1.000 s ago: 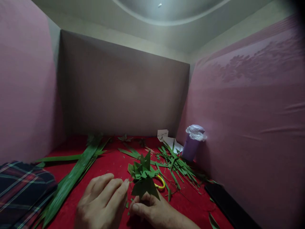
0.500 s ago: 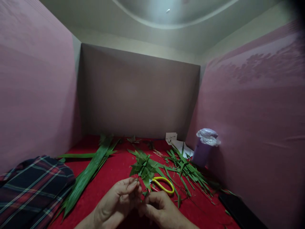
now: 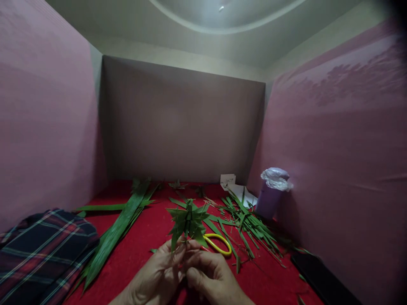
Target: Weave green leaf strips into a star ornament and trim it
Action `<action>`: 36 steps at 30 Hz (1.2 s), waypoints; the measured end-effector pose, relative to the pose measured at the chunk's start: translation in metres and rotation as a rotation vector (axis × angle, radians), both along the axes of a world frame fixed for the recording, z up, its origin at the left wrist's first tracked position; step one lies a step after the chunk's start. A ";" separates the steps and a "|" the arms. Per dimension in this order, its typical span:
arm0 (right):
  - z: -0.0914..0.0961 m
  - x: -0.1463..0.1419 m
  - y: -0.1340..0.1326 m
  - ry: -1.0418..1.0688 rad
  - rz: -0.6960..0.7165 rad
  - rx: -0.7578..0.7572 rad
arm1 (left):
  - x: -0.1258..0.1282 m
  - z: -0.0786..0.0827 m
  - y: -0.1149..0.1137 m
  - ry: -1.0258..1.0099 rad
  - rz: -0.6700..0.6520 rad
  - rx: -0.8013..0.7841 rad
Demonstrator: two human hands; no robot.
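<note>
A folded green leaf ornament (image 3: 188, 221) with spiky points stands upright above my two hands. My left hand (image 3: 155, 277) and my right hand (image 3: 213, 279) are both closed on its base, fingertips pinched together at the stem. They hover just over the red cloth (image 3: 149, 231). Yellow-handled scissors (image 3: 219, 245) lie on the cloth right behind my right hand.
Long green leaves (image 3: 117, 228) lie at the left. A heap of cut leaf strips (image 3: 251, 226) lies at the right, beside a purple cup (image 3: 271, 197) covered with plastic and white paper (image 3: 237, 188). A plaid cloth (image 3: 41, 250) is at the near left, a black flat object (image 3: 321, 279) at the near right.
My left hand came from lying flat to join my right hand on the ornament's base. The ornament now stands upright with its points spread.
</note>
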State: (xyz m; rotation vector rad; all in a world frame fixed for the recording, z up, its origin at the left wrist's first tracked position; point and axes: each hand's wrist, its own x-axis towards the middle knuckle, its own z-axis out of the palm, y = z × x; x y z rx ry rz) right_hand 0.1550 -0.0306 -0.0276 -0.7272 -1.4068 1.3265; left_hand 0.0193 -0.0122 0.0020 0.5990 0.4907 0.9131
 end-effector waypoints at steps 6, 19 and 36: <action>-0.003 0.000 -0.004 -0.116 -0.023 -0.085 | 0.003 -0.004 0.003 0.007 0.003 -0.021; 0.005 0.001 -0.007 -0.391 -0.226 -0.057 | 0.002 -0.007 0.008 0.184 0.063 0.108; -0.001 0.003 -0.007 -0.446 -0.277 -0.012 | 0.001 -0.011 0.006 0.270 0.090 0.145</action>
